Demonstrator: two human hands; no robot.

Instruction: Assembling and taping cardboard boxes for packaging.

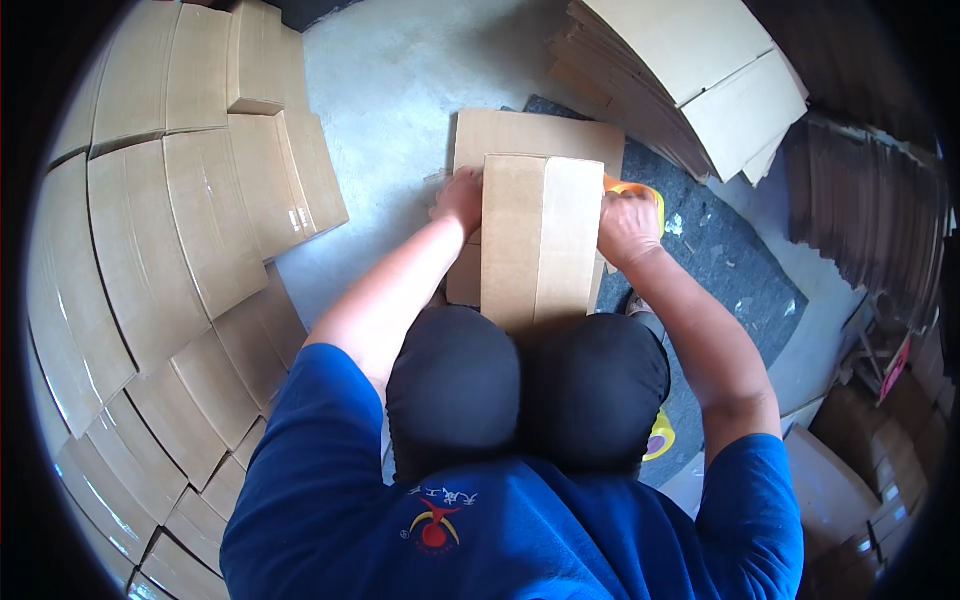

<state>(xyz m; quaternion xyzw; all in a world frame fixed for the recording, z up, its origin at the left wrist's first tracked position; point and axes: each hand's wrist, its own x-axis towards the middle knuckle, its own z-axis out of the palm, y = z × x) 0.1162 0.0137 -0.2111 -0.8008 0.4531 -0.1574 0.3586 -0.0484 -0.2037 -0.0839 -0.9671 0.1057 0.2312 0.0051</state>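
Note:
A long brown cardboard box (514, 235) stands in front of my knees, with a seam running down its upper face. My left hand (459, 201) is closed at the box's left side, its fingertips partly hidden. At the right side my right hand (629, 226) grips an orange and yellow tape dispenser (646, 190) against the box; much of the tool is covered by the hand. Beneath and behind the box lies a flat cardboard sheet (540, 128).
Stacked closed boxes (150, 230) rise along the left. Flattened cartons (700, 70) are piled at the far right, with more dark stacked cardboard (860, 220) beyond. A yellow tape roll (660, 438) sits beside my right knee, on a dark mat (740, 260).

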